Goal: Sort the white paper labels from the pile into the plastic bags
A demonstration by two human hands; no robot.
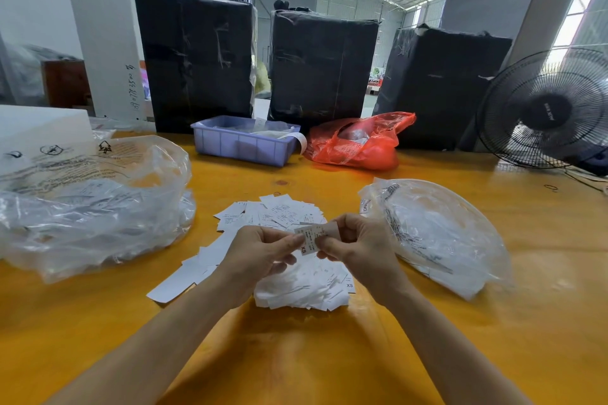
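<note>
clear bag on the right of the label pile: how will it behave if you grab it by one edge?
The clear bag lies slumped and crinkled on the table, so it is probably thin and floppy and would sag rather than hold its shape. It looks nearly flat, so likely very light. The glossy film may slide easily when pushed.

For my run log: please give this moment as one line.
step: reading label | left hand: pinches XS label | right hand: pinches XS label | label pile: on table

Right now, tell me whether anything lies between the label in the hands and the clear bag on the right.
Nothing visible does. The left hand and right hand pinch the label above the pile. Between it and the right plastic bag there is only bare yellow table; I cannot tell where the bag's opening lies.
</note>
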